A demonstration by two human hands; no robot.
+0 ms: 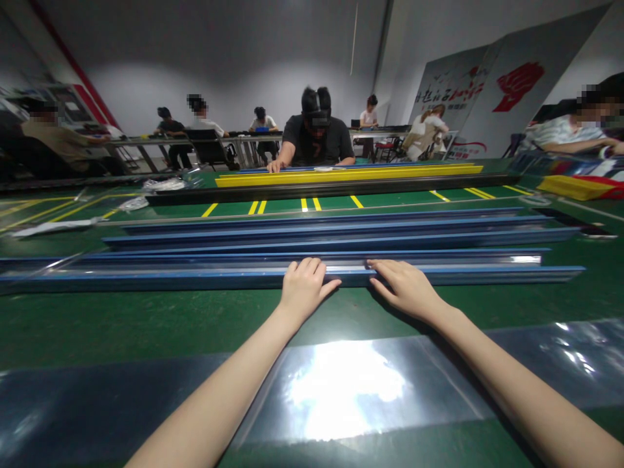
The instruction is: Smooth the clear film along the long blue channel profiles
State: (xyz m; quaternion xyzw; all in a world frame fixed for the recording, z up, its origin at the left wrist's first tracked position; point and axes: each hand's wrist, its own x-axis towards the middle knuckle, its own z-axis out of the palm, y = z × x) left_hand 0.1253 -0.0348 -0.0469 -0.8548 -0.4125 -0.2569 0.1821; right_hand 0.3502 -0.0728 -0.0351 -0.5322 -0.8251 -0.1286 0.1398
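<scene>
A long blue channel-shaped rail [195, 282] lies across the table in front of me, with a greyish, shiny inside. My left hand [305, 289] rests on its near wall, fingers bent over the top edge and thumb stretched along the front. To the right, my right hand [407, 287] takes the same wall between its fingertips, which reach inside, and its thumb in front. A short bare stretch of rail separates the two hands. Clear plastic film [234, 383] lies flat under my forearms, glaring brightly in the middle.
Several more blue rails [341, 235] lie just behind. Farther back are a black rail [341, 188] and a yellow rail [351, 175], where a person [316, 133] leans over the table. Crumpled plastic [166, 184] is at left, a yellow tray [570, 187] at right. Other people sit beyond.
</scene>
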